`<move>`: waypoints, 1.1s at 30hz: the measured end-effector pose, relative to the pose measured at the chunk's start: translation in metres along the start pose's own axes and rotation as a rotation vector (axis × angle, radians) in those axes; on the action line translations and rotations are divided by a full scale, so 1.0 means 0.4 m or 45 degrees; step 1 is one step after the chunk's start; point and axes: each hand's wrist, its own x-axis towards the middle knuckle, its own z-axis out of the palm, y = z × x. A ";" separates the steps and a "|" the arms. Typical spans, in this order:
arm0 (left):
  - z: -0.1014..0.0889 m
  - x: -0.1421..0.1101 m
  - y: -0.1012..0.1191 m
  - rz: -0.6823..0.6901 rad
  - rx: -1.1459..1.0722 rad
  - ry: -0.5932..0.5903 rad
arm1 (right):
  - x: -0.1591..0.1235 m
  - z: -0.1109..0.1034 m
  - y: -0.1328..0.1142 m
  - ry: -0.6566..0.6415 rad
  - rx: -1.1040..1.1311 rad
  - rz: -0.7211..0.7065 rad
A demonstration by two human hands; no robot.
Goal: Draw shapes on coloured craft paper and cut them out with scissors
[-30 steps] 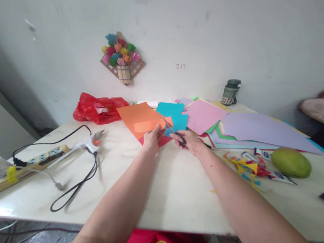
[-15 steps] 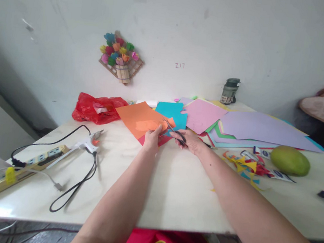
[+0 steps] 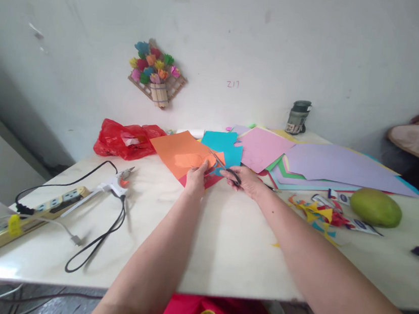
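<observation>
The left hand (image 3: 196,177) pinches a light-orange paper piece (image 3: 185,160); the right hand (image 3: 248,181) — curled snugly — grips black-handled scissors (image 3: 235,176).

Read the handwritten number "217" (image 3: 232,84), in thin strokes on the pale wall (image 3: 272,47). Noted blue printing on the white tubes (image 3: 363,226) beside the green fruit (image 3: 375,208); could not make out words. Saw a pale label (image 3: 293,128) low on the dark bottle (image 3: 297,117), likewise too small to read.
</observation>
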 end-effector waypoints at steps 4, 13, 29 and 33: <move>0.004 -0.003 0.009 -0.022 -0.058 0.053 | 0.004 -0.001 0.003 -0.003 -0.018 -0.012; -0.009 0.016 0.011 -0.025 -0.042 0.158 | 0.008 -0.011 0.008 -0.105 -0.064 0.034; -0.013 0.010 -0.004 0.028 0.030 0.005 | -0.007 -0.007 -0.001 -0.105 -0.030 0.048; -0.016 0.012 -0.005 0.022 0.040 -0.018 | -0.007 -0.006 -0.002 -0.066 -0.082 0.055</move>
